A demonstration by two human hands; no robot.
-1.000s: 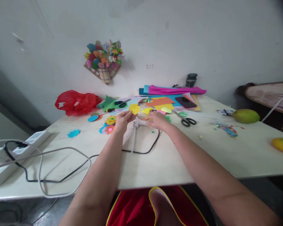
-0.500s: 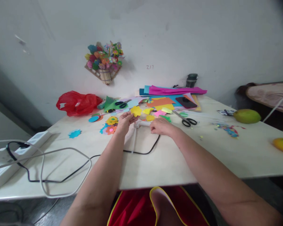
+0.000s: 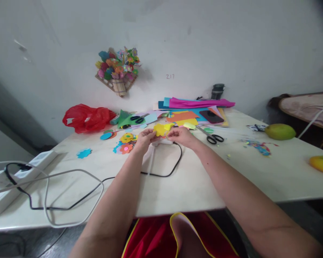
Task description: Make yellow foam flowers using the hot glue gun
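Note:
My left hand (image 3: 145,139) pinches a yellow paper flower cutout (image 3: 159,129) by its left side, just above the table. Close to the flower's right edge is my right hand (image 3: 181,137), thumb and fingers pressed together; whatever they pinch is too small to make out. Below and between the hands lies a white tool that looks like a glue gun (image 3: 165,142), partly hidden, with a black cord (image 3: 174,168) and a pale stick (image 3: 151,161). Left of my left hand are a yellow flower cutout (image 3: 126,137) and an orange flower cutout (image 3: 126,148).
Black-handled scissors (image 3: 214,138) lie right of my right hand, and another pair (image 3: 137,118) farther back. Coloured sheets (image 3: 185,116) and a phone (image 3: 211,116) lie behind. A red bag (image 3: 87,118), a power strip (image 3: 40,161) with looping cables, and a mango (image 3: 280,132) stand at the sides.
My right hand has lifted from beside the white tool and moved up and left to the yellow flower's right edge. My left hand has shifted slightly right with the flower.

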